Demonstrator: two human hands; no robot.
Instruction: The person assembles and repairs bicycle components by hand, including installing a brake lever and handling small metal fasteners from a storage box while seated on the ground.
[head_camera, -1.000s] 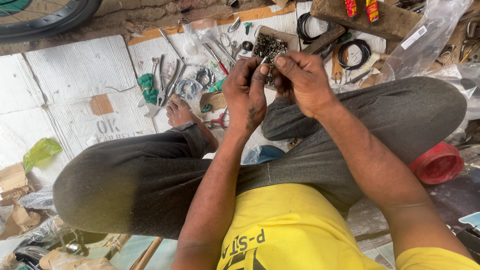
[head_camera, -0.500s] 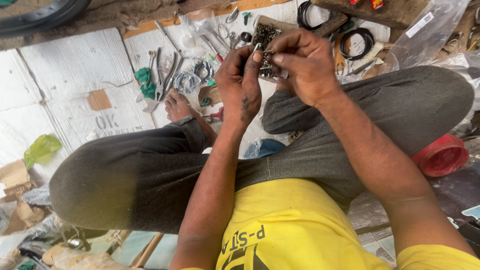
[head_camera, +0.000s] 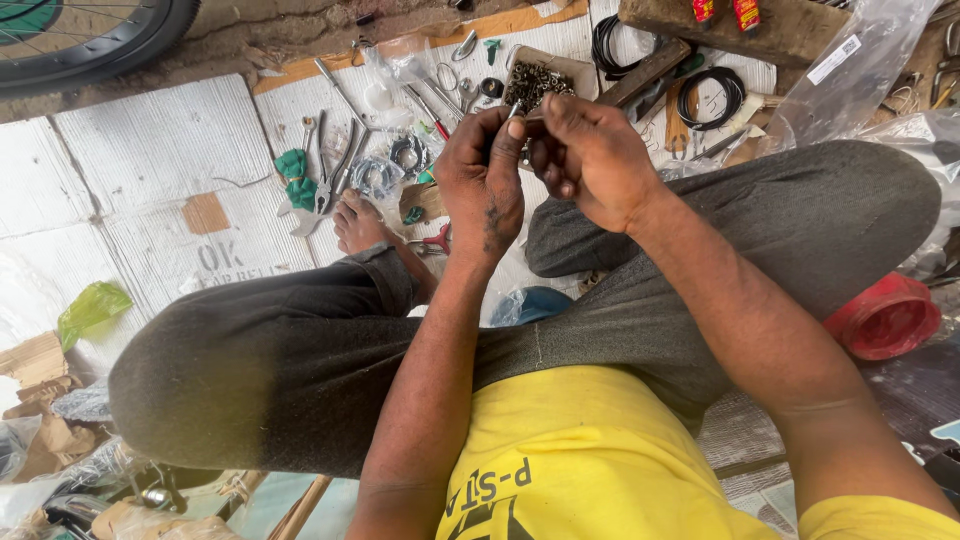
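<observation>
My left hand (head_camera: 483, 180) and my right hand (head_camera: 587, 158) meet above my crossed legs, fingertips pinched together on a small metal part (head_camera: 517, 112) that is mostly hidden by the fingers. Just beyond the fingertips lies a shallow cardboard tray (head_camera: 574, 68) heaped with several small dark metal pieces (head_camera: 532, 84). I sit on the floor in dark trousers and a yellow shirt, one bare foot (head_camera: 358, 222) showing.
White cardboard sheets (head_camera: 150, 170) cover the floor. On them lie pliers (head_camera: 330, 185), spanners, a green rag (head_camera: 294, 172) and red-handled cutters (head_camera: 432, 240). Black rubber rings (head_camera: 712, 97), a wooden block (head_camera: 770, 30), a bicycle tyre (head_camera: 90, 45) and a red round lid (head_camera: 885, 318) lie around.
Both hands have come slightly nearer to me, away from the tray, and stay pinched together on the small part; the view has shifted a little.
</observation>
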